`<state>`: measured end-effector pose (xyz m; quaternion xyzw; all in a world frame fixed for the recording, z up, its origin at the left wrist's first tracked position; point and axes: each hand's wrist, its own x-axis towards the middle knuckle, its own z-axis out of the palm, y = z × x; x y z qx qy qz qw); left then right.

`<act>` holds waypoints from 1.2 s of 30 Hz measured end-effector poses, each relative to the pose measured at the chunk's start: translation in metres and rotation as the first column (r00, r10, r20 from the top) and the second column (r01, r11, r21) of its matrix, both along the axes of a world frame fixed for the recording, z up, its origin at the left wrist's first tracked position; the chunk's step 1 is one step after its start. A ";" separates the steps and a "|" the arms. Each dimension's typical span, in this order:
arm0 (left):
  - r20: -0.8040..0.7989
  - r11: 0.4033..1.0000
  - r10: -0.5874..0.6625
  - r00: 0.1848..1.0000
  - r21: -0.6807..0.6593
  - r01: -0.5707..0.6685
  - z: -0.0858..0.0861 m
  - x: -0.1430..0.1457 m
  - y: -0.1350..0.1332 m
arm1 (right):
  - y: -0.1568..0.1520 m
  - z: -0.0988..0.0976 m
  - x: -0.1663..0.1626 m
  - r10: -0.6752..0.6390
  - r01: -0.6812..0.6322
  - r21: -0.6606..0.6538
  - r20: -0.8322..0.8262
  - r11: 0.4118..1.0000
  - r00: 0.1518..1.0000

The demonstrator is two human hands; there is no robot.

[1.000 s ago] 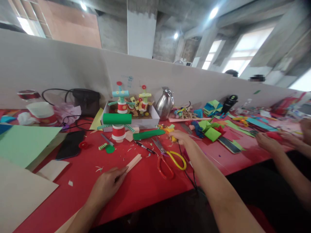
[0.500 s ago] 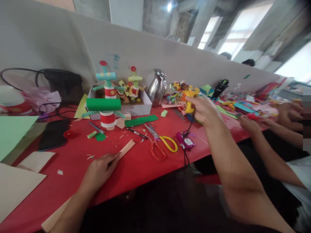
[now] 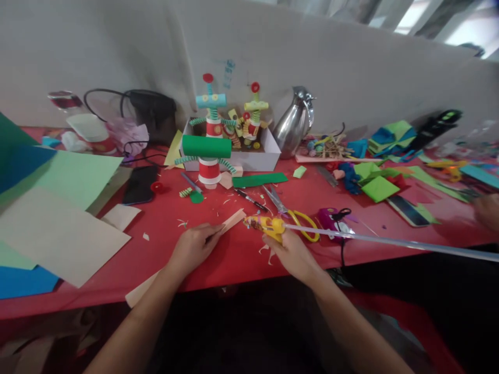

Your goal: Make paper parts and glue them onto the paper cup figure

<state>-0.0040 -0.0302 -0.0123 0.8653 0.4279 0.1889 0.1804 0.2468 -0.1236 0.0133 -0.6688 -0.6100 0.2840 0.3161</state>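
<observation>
My left hand [image 3: 197, 248] is closed on a strip of pale orange paper [image 3: 234, 220], its far end sticking out past the fingers. In my right hand [image 3: 294, 255] is a yellow hot glue gun [image 3: 268, 224], with a long clear glue stick [image 3: 374, 240] trailing out its back to the right. The gun's nozzle points left, close to the strip's end; whether they touch I cannot tell. Scissors [image 3: 307, 228] with a yellow handle lie behind the gun, partly hidden by it. A black pen [image 3: 251, 200] and a green paper strip [image 3: 260, 180] lie further back.
Paper-cup figures with a green roll [image 3: 206, 147] stand by a white box [image 3: 249, 160]. A steel jug [image 3: 294, 124] is beside it. Paper sheets [image 3: 58, 234] and a phone [image 3: 140, 184] lie left, folded green paper [image 3: 380, 188] right. Another person's hand [image 3: 487, 210] is at the right edge.
My right hand has brought the glue gun from the back right down and left, close to the strip. My left hand still holds the strip. The view has swung to the right and down.
</observation>
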 end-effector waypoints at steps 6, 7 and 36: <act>0.011 1.000 -0.008 1.000 0.003 0.008 -0.002 0.001 -0.001 | 0.012 -0.004 -0.003 -0.032 0.036 -0.034 0.099 0.999 0.995; 0.017 1.000 -0.013 1.000 0.011 0.013 -0.002 0.001 -0.001 | 0.013 -0.004 -0.004 -0.038 0.042 -0.039 0.104 0.998 0.994; 0.007 1.000 -0.009 1.000 0.006 0.009 0.000 0.001 -0.003 | 0.016 0.002 -0.022 -0.008 0.022 -0.070 0.197 0.997 0.980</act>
